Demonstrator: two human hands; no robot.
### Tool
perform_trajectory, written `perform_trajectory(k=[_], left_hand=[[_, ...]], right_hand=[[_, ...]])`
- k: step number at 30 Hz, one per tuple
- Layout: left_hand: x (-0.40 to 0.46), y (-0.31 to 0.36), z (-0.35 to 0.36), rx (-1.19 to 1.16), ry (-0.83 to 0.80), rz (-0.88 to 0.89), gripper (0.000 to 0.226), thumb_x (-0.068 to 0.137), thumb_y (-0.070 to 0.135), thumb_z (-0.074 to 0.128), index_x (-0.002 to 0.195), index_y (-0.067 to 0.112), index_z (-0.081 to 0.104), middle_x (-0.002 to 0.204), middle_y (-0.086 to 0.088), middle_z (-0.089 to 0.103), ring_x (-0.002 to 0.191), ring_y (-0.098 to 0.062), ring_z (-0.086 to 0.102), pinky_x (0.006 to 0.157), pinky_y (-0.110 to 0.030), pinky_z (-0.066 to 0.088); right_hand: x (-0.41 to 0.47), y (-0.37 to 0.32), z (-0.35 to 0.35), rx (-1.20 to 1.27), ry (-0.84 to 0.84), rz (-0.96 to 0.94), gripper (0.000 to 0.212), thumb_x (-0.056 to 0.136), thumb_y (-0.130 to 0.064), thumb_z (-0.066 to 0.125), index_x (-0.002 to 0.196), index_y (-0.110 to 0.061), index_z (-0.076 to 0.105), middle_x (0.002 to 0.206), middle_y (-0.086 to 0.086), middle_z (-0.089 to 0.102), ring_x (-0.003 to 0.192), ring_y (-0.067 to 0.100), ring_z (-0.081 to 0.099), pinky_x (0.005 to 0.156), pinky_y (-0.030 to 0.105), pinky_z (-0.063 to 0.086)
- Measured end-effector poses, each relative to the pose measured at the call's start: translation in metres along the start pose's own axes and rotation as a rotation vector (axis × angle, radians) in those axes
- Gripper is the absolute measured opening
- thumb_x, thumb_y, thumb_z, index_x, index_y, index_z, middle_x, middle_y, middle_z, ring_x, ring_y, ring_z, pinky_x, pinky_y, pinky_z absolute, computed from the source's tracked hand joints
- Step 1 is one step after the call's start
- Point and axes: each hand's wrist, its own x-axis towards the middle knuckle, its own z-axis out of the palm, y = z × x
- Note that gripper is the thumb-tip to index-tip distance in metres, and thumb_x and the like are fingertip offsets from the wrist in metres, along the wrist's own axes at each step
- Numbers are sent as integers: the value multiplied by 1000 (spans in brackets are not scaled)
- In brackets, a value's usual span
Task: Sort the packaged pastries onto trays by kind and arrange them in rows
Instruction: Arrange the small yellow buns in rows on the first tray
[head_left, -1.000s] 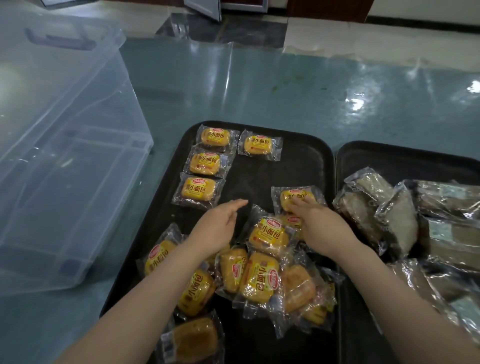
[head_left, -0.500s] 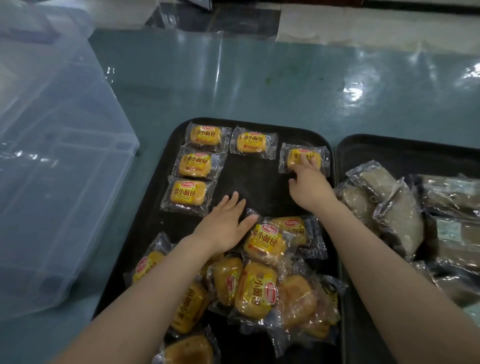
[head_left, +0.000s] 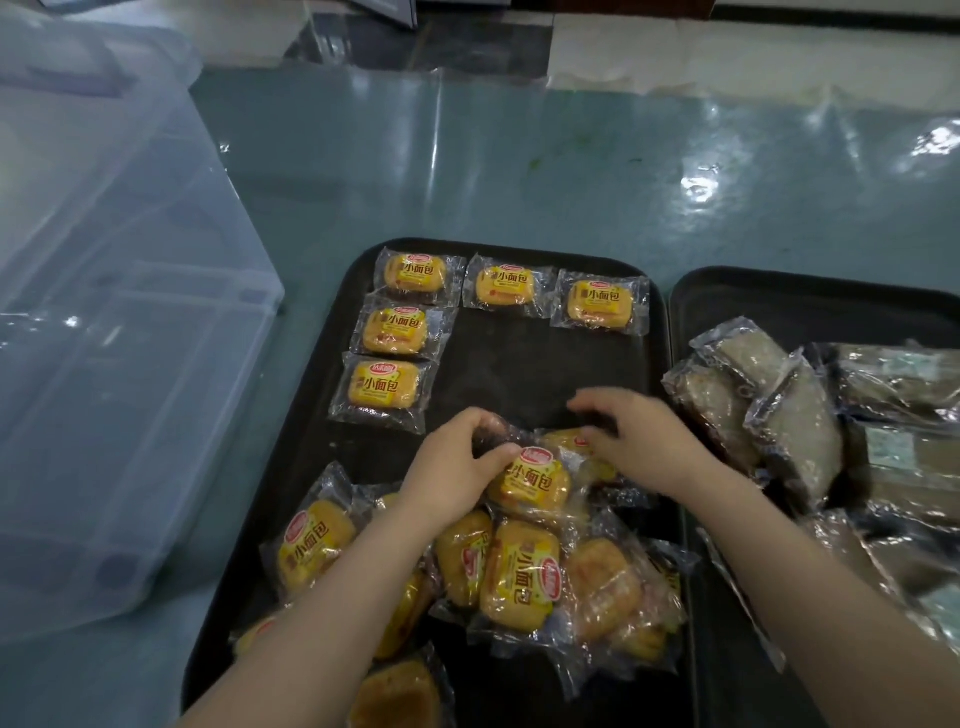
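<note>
A black tray (head_left: 524, 374) holds yellow small-bread packets. Three lie in a row along its far edge, the newest at the right end (head_left: 600, 304). Two more (head_left: 384, 385) run down the left side under the first. A loose pile of several yellow packets (head_left: 519, 571) fills the near half. My left hand (head_left: 452, 467) pinches the wrapper of the top packet (head_left: 530, 480) of the pile. My right hand (head_left: 641, 441) rests on another yellow packet (head_left: 571, 440) just behind it, fingers curled on its wrapper. A second black tray (head_left: 810, 301) on the right carries grey-brown wrapped pastries (head_left: 800, 431).
A large clear plastic storage box (head_left: 114, 338) stands to the left of the trays. The trays sit on a teal table (head_left: 519, 166) under a shiny plastic cover. A tiled floor shows beyond the table's far edge.
My right hand left a packet at the right end of the far row and came back to the pile. My left hand closed on the top packet's wrapper.
</note>
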Motion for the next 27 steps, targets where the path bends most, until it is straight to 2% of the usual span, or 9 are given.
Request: perform_trajectory(k=[3, 6, 9, 12, 16, 19, 21, 23, 27], left_hand=[[-6, 4, -4, -97, 73, -27, 20, 84, 32, 67, 99, 33, 54, 97, 17, 61, 92, 1, 57, 75, -17, 45], [-11, 10, -12, -167, 122, -49, 19, 84, 28, 68, 95, 33, 53, 95, 14, 63, 90, -1, 60, 77, -25, 53], [-10, 15, -25, -228, 193, -39, 20, 84, 24, 69, 92, 32, 52, 93, 12, 64, 88, -2, 61, 75, -27, 54], [-7, 17, -33, -260, 216, -40, 21, 84, 24, 68, 100, 29, 54, 94, 13, 63, 88, -1, 60, 73, -25, 54], [-6, 14, -40, -256, 243, -39, 24, 86, 29, 66, 104, 34, 52, 92, 21, 58, 87, 2, 59, 71, -21, 54], [-1, 11, -40, -266, 250, -53, 25, 85, 30, 66, 102, 38, 51, 93, 21, 59, 89, -1, 62, 72, -26, 56], [6, 13, -38, -232, 252, -40, 26, 85, 30, 67, 104, 38, 50, 93, 21, 60, 86, -2, 63, 66, -23, 54], [13, 17, -36, -185, 248, -22, 29, 85, 30, 67, 107, 38, 50, 90, 25, 57, 82, 2, 60, 58, -17, 50], [37, 23, -34, -104, 236, -4, 33, 85, 31, 66, 113, 35, 50, 82, 28, 52, 75, 11, 51, 51, -11, 43]], right_hand=[[-28, 10, 4, -4, -74, -24, 49, 90, -20, 64, 137, -28, 51, 148, -8, 41, 141, 11, 26, 113, 26, 18], [-41, 18, 9, -50, -133, -36, 66, 88, -18, 68, 144, -34, 38, 155, -10, 27, 145, 9, 13, 114, 25, 12], [-39, 16, 19, -126, 39, -5, 65, 91, -8, 60, 145, -34, 37, 157, -8, 23, 146, 11, 9, 114, 26, 13], [-35, 12, 26, -158, 141, -4, 60, 93, -11, 56, 146, -31, 36, 157, -11, 19, 147, 12, 3, 116, 29, 9], [-31, 14, 32, -176, 54, -133, 57, 95, -13, 53, 145, -36, 37, 155, -16, 14, 144, 6, -2, 113, 24, -2], [-12, 19, 28, -259, -11, -148, 65, 98, -11, 46, 150, -39, 19, 159, -13, 1, 145, 11, -10, 114, 30, -1], [6, 19, 22, -322, -12, -110, 74, 96, -4, 45, 151, -40, 11, 160, -11, -6, 145, 16, -14, 116, 35, -2], [19, 16, 19, -375, 40, -52, 79, 90, 3, 45, 151, -37, 13, 161, -6, -6, 145, 19, -15, 115, 38, -6], [27, 14, 25, -467, 206, 19, 66, 91, -10, 31, 152, -27, 14, 161, 9, -4, 145, 28, -15, 113, 41, -10]])
